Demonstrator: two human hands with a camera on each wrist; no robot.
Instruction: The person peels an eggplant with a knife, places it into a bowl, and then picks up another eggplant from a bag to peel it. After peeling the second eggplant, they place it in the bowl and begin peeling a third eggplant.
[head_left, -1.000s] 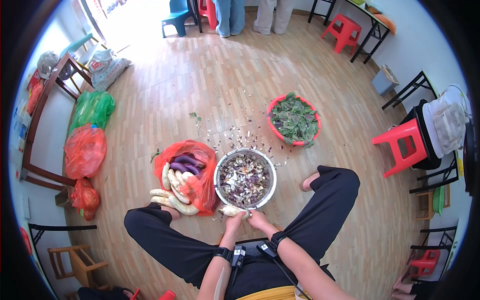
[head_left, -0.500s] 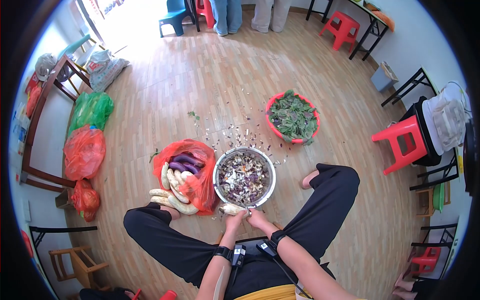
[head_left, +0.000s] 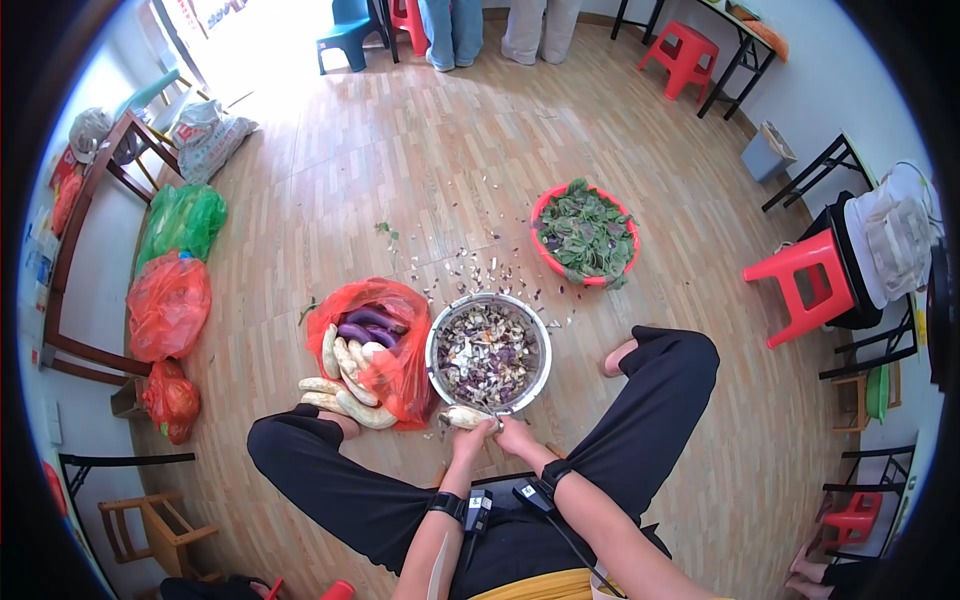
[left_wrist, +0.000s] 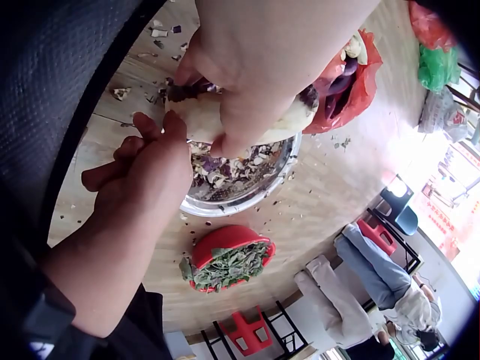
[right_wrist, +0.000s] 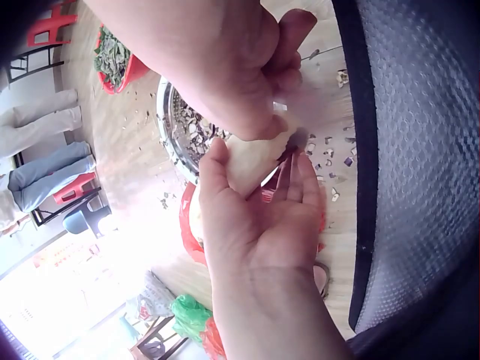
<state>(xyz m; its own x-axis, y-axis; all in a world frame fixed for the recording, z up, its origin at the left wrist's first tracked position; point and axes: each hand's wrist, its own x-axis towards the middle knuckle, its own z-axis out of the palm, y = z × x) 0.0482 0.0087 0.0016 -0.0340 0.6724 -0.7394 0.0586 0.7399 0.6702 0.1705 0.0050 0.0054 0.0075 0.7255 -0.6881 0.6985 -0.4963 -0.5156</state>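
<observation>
A pale peeled eggplant (head_left: 460,417) lies across my left hand (head_left: 466,440), thumb on one side and fingers on the other; dark patches show at its ends in the left wrist view. My right hand (head_left: 514,436) meets its near end, fingers curled round a small shiny tool (right_wrist: 279,107) that is mostly hidden. Just beyond both hands stands a metal bowl (head_left: 546,365) of white and purple pieces. Left of the bowl, a red plastic bag (head_left: 408,385) holds purple eggplants (head_left: 372,325), with several pale ones (head_left: 365,411) in and beside it.
A red basin (head_left: 634,262) of leafy greens sits beyond the bowl to the right. Scraps litter the floor (head_left: 470,190) between them. Bags (head_left: 170,305) line the left wall; red stools (head_left: 800,290) and tables stand at right. Two people's legs (head_left: 455,35) are at the far side.
</observation>
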